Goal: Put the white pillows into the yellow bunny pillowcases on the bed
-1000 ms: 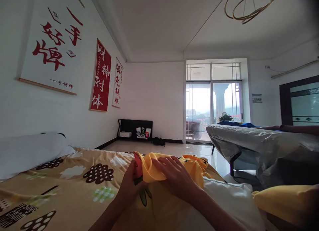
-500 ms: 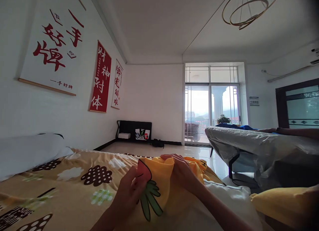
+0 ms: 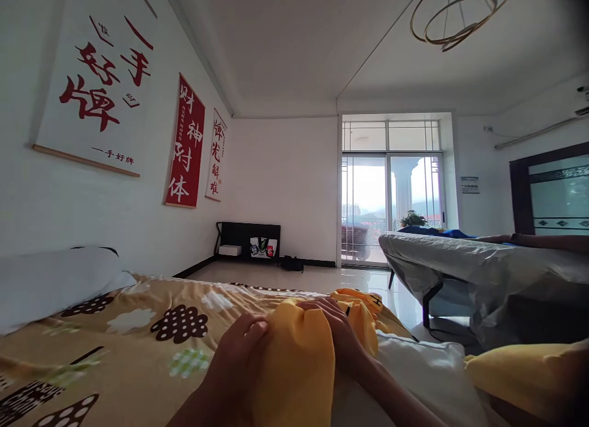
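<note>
Left hand (image 3: 242,344) and right hand (image 3: 338,329) both grip yellow cloth (image 3: 299,359), bunched between them over patterned sheet (image 3: 138,359) toward its right edge, white pillow (image 3: 421,365) near the cloth.

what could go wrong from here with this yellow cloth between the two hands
The yellow cloth looks limp, so a fold might slip from the left hand or the right hand.
The bunched yellow fabric beyond the right hand could twist or tug if it is the same piece; the join is hidden.
The right forearm might nudge the white pillow beside it.
</note>
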A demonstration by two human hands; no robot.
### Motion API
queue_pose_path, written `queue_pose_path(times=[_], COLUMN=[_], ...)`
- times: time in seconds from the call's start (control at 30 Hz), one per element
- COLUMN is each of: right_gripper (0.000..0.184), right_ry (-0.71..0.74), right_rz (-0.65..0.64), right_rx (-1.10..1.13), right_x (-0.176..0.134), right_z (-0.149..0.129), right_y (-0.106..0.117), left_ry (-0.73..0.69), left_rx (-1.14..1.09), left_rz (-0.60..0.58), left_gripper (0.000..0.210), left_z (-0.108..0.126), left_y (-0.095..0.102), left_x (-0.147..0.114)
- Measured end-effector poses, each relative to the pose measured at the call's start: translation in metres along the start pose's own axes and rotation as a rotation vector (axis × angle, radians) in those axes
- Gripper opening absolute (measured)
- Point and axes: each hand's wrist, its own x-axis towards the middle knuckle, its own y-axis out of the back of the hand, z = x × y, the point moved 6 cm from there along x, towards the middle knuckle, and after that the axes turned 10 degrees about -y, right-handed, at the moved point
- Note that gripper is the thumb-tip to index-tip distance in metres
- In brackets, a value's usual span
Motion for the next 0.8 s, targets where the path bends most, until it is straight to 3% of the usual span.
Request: queue_pose_path(times=[0.07, 0.23, 0.43, 0.53, 0.63, 0.73, 0.8], right_gripper=[0.026, 0.025, 0.022, 0.021, 0.024, 0.027, 0.031], right_ry=[0.015, 0.020, 0.042, 0.054, -0.016, -0.099, -0.120], right_rz=[0.001, 0.003, 0.049, 0.097, 0.120, 0.043, -0.006], right_rx=[0.001, 0.020, -0.008, -0.019, -0.018, 0.006, 0.046], right_x=[-0.001, 0.000, 0.004, 0.006, 0.005, 0.000, -0.004], right_z=[-0.001, -0.008, -0.024, -0.028, -0.020, -0.006, -0.002], right_y=[0.001, 0.003, 0.005, 0.015, 0.019, 0.006, -0.004], left_ry=[-0.025, 0.180, 0.026, 0.024, 0.140, 0.352, 0.418], left_rx=[0.003, 0.004, 0.055, -0.083, -0.287, -0.323, -0.343], left_rz=[-0.021, -0.038, -0.104, -0.107, -0.077, 0.021, 0.070], left_gripper=[0.027, 0.021, 0.021, 0.025, 0.033, 0.029, 0.031], left_z=[0.001, -0.006, 0.008, 0.013, 0.008, -0.012, -0.020], left_y=[0.001, 0.004, -0.003, -0.004, -0.007, -0.005, -0.002], left_x=[0.000, -0.002, 0.006, 0.010, 0.003, -0.010, -0.012])
